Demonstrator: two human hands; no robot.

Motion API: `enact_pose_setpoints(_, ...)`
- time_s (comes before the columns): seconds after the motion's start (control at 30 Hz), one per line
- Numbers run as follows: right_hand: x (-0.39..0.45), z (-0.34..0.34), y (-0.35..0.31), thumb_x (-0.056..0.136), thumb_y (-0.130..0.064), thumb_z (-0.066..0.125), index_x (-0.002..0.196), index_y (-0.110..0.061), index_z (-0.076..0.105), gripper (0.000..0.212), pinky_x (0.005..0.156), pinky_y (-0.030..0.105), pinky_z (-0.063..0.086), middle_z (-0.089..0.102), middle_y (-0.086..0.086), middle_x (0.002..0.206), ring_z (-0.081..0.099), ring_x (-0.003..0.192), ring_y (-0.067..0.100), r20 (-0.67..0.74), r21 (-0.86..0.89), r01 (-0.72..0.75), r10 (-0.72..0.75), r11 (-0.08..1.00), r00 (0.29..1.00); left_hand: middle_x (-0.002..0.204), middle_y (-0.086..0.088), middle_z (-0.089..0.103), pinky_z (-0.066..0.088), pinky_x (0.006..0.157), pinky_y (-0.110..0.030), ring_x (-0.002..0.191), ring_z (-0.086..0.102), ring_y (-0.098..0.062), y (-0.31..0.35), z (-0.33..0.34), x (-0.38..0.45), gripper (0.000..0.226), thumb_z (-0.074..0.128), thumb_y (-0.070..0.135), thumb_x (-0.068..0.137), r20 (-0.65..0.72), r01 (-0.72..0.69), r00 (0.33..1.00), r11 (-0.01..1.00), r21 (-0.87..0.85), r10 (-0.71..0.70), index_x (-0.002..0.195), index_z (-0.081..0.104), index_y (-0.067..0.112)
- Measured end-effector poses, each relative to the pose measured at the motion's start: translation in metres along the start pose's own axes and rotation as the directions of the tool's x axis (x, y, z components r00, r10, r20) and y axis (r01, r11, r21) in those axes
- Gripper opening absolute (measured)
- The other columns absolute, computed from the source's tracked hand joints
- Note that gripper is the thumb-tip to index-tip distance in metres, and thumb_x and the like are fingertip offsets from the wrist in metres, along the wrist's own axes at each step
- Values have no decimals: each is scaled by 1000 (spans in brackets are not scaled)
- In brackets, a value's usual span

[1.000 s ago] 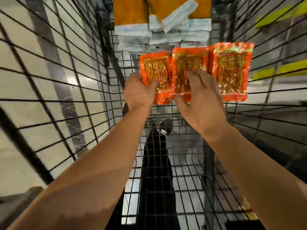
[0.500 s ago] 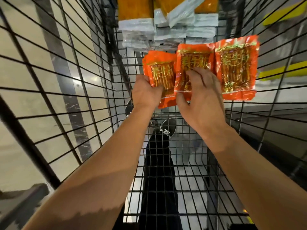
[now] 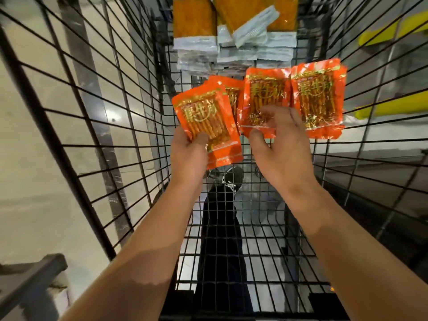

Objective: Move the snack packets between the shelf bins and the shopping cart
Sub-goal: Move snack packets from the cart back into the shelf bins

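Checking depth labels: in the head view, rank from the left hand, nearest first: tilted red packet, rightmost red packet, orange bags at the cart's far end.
1. Tilted red packet: held in the left hand.
2. Rightmost red packet: across the cart, right side.
3. Orange bags: far end, stacked.

Inside the black wire shopping cart [image 3: 129,117], the left hand [image 3: 190,154] grips an orange snack packet [image 3: 206,119], thumb on its front, with another packet [image 3: 232,93] behind it. The right hand [image 3: 280,149] pinches a middle orange packet [image 3: 264,96], which overlaps a third orange packet [image 3: 318,98] on the right. Yellow-and-white packets [image 3: 194,26] are stacked at the far end.
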State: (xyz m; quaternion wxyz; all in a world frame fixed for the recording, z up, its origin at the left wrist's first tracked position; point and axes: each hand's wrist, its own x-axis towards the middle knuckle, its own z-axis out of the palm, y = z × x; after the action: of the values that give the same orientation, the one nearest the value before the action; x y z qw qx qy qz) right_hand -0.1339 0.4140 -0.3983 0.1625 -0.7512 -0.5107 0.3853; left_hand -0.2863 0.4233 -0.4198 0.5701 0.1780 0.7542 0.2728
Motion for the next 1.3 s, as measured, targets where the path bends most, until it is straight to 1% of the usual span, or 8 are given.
enact_pose_setpoints(0.13, -5, -4, -13, 99, -34, 58, 122, -27, 55, 24, 68, 1, 43, 61, -19, 107, 57, 85, -19, 246, 311, -250, 177, 917, 953, 114, -7, 72, 54, 94, -54, 106, 69, -28, 5, -16, -26, 30, 47, 0, 99, 229, 91, 971, 992, -88, -69, 119, 62, 17)
enact_pose_setpoints(0.43, -16, -5, 15, 101, -29, 57, 117, -29, 62, 17, 90, 36, 56, 72, -9, 105, 69, 95, 4, 227, 481, -387, 315, 786, 921, 113, -11, 71, 49, 99, -57, 108, 67, -32, -3, 2, -22, 32, 50, 39, 98, 465, 8, 878, 976, 219, -112, 116, 66, 17)
enact_pose_setpoints(0.63, -27, -13, 39, 94, -49, 53, 111, -41, 58, 20, 101, 48, 50, 67, -9, 116, 65, 108, 13, 129, 487, -451, 450, 748, 884, 90, 5, 64, 50, 68, -23, 82, 62, -14, -9, 19, 39, 20, 52, 37, 99, 21, -38, 999, 929, 367, 33, 102, 61, 20)
enact_pose_setpoints(0.73, -30, -13, 43, 94, -50, 51, 111, -39, 57, 21, 101, 50, 48, 64, -10, 116, 62, 109, 15, 100, 440, -459, 466, 771, 879, 106, 0, 62, 51, 84, -31, 98, 61, -19, -13, 34, 71, 34, 56, 34, 97, -17, -115, 988, 797, 594, 156, 124, 56, 12)
enact_pose_setpoints(0.87, -29, -9, 46, 97, -46, 53, 115, -32, 56, 23, 102, 46, 47, 61, -12, 110, 60, 103, 10, 78, 415, -453, 466, 789, 882, 111, -9, 68, 51, 88, -35, 103, 65, -26, -20, 45, 83, 29, 63, 27, 92, 31, -187, 970, 657, 730, 242, 115, 57, 10)
enact_pose_setpoints(1.03, -28, -5, 45, 100, -42, 52, 121, -29, 55, 25, 102, 45, 46, 59, -8, 116, 58, 109, 17, 102, 374, -471, 469, 799, 877, 98, 2, 67, 49, 81, -26, 91, 63, -16, -19, 45, 80, 35, 66, 20, 90, 1, -189, 971, 771, 609, 238, 122, 52, 13)
enact_pose_setpoints(1.2, -27, -7, 46, 101, -41, 52, 117, -29, 57, 21, 99, 42, 46, 56, -18, 105, 58, 103, 12, 138, 390, -492, 479, 778, 867, 93, 1, 71, 59, 84, -42, 86, 70, -18, -13, 49, 83, 7, 64, 25, 87, 49, -98, 995, 904, 415, 85, 94, 62, 25)
enact_pose_setpoints(1.3, -28, -9, 50, 100, -42, 52, 121, -32, 56, 23, 102, 45, 46, 58, -16, 111, 58, 110, 16, 175, 380, -490, 459, 784, 871, 108, 0, 69, 57, 90, -43, 98, 68, -19, -10, 52, 83, 21, 60, 28, 95, 83, -87, 995, 890, 448, 56, 114, 60, 20)
